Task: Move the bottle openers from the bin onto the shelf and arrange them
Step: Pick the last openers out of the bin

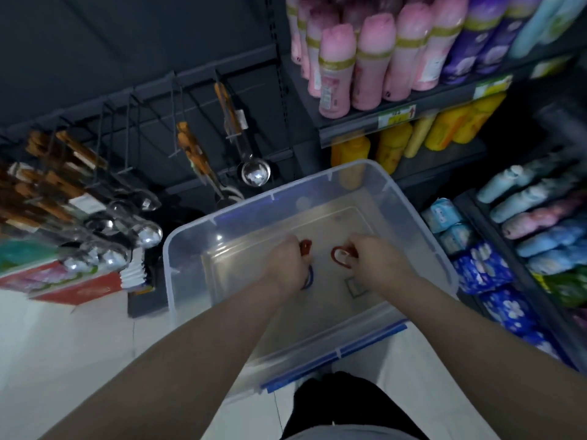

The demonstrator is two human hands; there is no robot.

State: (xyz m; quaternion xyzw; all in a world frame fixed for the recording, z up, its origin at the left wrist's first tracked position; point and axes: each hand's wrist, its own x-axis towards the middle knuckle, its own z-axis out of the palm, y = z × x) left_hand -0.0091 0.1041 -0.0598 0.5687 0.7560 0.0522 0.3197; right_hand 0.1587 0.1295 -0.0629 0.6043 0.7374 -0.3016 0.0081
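Observation:
Both my arms reach down into a clear plastic bin (190, 242) on the floor. My left hand (287, 260) is closed on a red bottle opener (306, 247), and a blue opener (309, 277) shows just under that hand. My right hand (376, 260) grips a second red opener (339, 257), a loop with a white middle. The two hands are a little apart near the bin's bottom. The peg rack (203, 100) of the dark shelf stands behind the bin.
Wooden-handled ladles and spoons (251, 166) hang on the pegs at left and centre. Pink and purple spray bottles (368, 58) fill the upper right shelf, yellow bottles (390, 147) below. Blue packets (486, 274) line the right. A small label (355, 285) lies in the bin.

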